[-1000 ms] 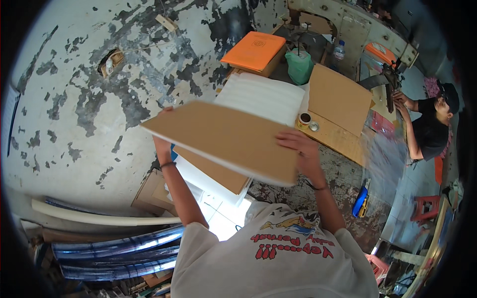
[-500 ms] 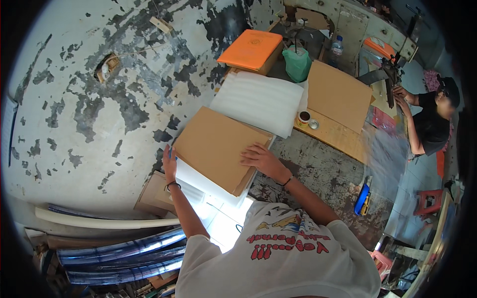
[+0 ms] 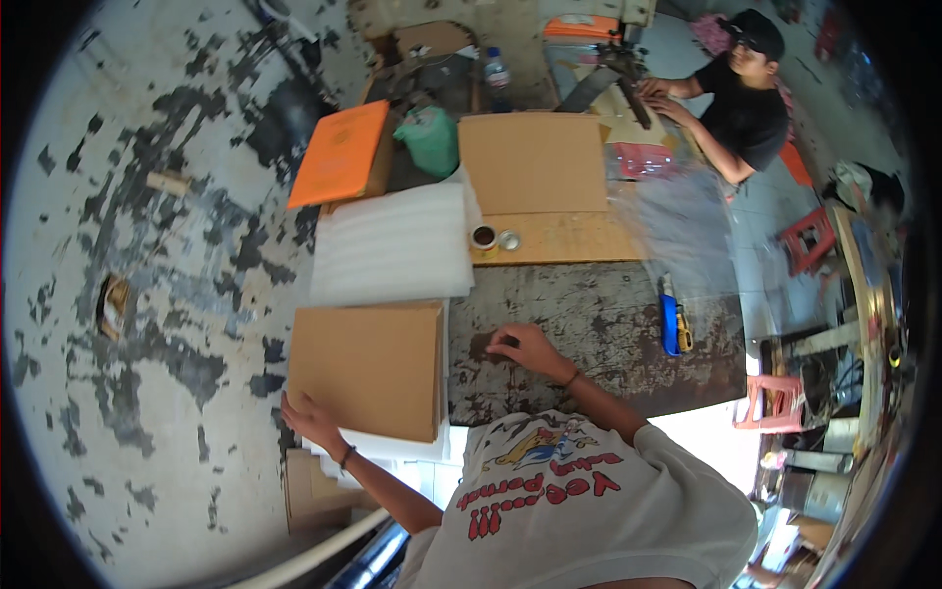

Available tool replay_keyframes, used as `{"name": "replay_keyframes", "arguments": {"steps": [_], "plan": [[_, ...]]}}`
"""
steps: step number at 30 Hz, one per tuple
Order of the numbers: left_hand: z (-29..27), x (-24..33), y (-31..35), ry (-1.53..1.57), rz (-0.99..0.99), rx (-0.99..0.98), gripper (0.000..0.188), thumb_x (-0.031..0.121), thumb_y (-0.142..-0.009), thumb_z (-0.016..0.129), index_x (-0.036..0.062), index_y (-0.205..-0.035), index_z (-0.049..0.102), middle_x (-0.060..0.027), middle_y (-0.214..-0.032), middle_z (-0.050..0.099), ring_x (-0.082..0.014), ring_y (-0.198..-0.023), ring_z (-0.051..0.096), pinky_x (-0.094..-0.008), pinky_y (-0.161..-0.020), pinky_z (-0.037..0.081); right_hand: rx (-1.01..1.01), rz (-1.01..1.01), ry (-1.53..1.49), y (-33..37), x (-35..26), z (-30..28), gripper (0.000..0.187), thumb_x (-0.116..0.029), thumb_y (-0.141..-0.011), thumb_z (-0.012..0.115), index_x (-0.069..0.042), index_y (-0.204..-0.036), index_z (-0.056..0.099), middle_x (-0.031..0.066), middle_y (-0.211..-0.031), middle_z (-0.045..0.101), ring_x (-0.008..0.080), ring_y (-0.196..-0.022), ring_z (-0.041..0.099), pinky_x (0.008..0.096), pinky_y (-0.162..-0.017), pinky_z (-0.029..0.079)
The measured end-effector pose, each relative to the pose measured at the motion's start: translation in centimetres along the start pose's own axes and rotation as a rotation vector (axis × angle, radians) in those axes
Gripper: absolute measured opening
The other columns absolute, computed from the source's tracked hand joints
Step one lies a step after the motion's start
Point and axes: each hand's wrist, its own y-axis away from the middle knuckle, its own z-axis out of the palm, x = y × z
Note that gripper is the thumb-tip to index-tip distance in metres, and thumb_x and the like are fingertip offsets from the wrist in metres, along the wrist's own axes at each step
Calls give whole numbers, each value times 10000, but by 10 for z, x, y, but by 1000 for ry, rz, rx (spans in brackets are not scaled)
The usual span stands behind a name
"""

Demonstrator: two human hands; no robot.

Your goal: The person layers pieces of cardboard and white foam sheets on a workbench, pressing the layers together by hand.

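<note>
A: Where is the board (image 3: 363,368) being supported?

B: At the left end of the desk (image 3: 579,299), near the wall (image 3: 167,422). It is being carried by a pile, with white sheets (image 3: 394,448) being shown beyond the near edge. The foam (image 3: 392,240) is being seen just beyond the far edge.

A: How is its handling being judged?

B: As stiff and fairly light for its breadth, by the look of cardboard. The face is being taken as dry and slightly smooth, so little slipping is being expected. The corners are being counted as the weak part, since they could be dented or creased.

A: And where is a hold being advised?

B: At two opposite edges, with the fingers being spread beneath and the thumbs being laid on top. By one corner alone, sagging or twisting would be being risked.

A: How is the left hand (image 3: 312,422) being posed?

B: It is being rested at the near left corner of the board, with the forearm being angled in from the lower edge of the view. The fingers are being held a little apart; whether the edge is being pinched cannot be told.

A: And the right hand (image 3: 525,348)?

B: It is being held over the bare desk, apart from the board, with the forearm being slanted up and leftward. The fingers are being curled toward the thumb in a narrow shape; whether anything small is being gripped cannot be told.
</note>
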Motion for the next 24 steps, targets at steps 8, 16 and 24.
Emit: {"name": "replay_keyframes", "arguments": {"steps": [8, 16, 24], "plan": [[11, 224, 113, 638, 265, -805, 287, 154, -955, 627, 49, -1222, 627, -171, -1177, 646, -355, -1058, 613, -450, -959, 472, 264, 127, 103, 121, 59, -50, 123, -157, -867, 777, -43, -912, 777, 83, -834, 755, 143, -738, 715, 284, -672, 546], [88, 206, 186, 353, 947, -1163, 557, 357, -927, 686, 168, -1432, 546, -104, -1607, 351, -309, -1502, 281, -517, -1230, 197, 408, -69, 314, 120, 65, -47, 110, -152, -850, 763, -63, -912, 784, 92, -851, 753, 256, -727, 708, 341, -680, 561], [95, 209, 194, 385, 803, -1069, 416, 313, -934, 676, 164, -1320, 641, -106, -1553, 444, -326, -1439, 388, -508, -1207, 253, 354, 98, 249, 120, 48, -53, 157, -217, -865, 762, -77, -934, 772, 90, -891, 747, 254, -758, 699, 342, -710, 558]]}}
